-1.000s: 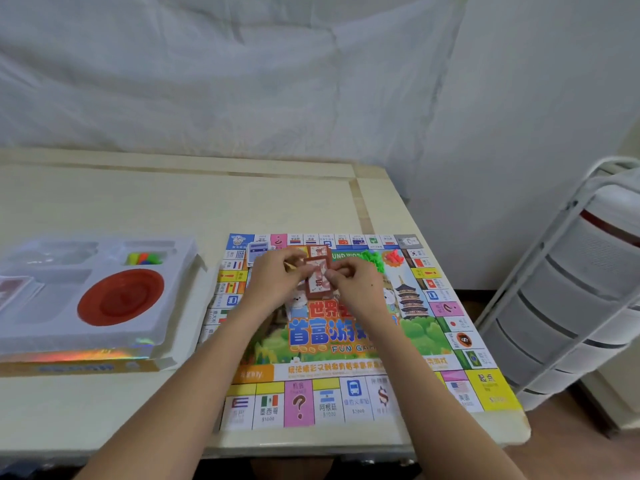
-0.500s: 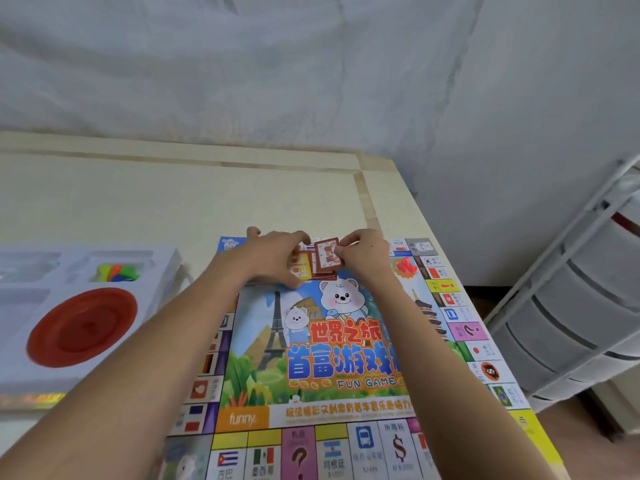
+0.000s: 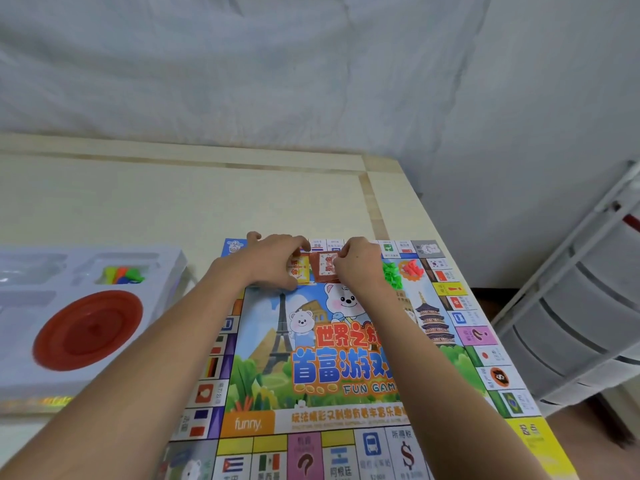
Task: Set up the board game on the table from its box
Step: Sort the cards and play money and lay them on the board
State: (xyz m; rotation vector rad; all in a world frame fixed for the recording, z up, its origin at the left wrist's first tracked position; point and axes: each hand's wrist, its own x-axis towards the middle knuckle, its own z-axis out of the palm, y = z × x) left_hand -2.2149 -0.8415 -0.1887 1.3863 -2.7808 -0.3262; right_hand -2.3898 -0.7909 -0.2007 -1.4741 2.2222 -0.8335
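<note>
A colourful square game board (image 3: pixel 346 358), printed with cartoon bears, landmarks and a border of flag and symbol squares, is laid flat on the pale wooden table (image 3: pixel 173 202) and fills the lower centre and lower right of the frame. Both bare forearms are stretched forward from the bottom edge, converging at the board's far edge in the middle of the frame.

The left hand (image 3: pixel 266 261) is held palm down with the knuckles raised and the fingers curled toward the right. Its fingertips are set on a yellow card stack (image 3: pixel 300 273) lying on the board, though whether the stack is pinched or merely pressed cannot be told. The right hand (image 3: pixel 358 266) is placed just beside it, fingers bent inward, and a reddish-brown card stack (image 3: pixel 322 268) is gripped at its right edge between thumb and fingertips. The two stacks are seen side by side, touching or nearly so.

To the right of the right hand, a small heap of green plastic houses (image 3: pixel 391 273) and a heap of red plastic pieces (image 3: pixel 412 268) rest on the board.

At the left of the frame, a white moulded plastic box insert (image 3: pixel 166 271) is seen on the table, with a round red plastic dish (image 3: pixel 88 330) seated in it and a cluster of bright coloured tokens (image 3: pixel 121 274) in a compartment above. A white tiered trolley (image 3: pixel 571 323) stands at the right edge, off the table.
</note>
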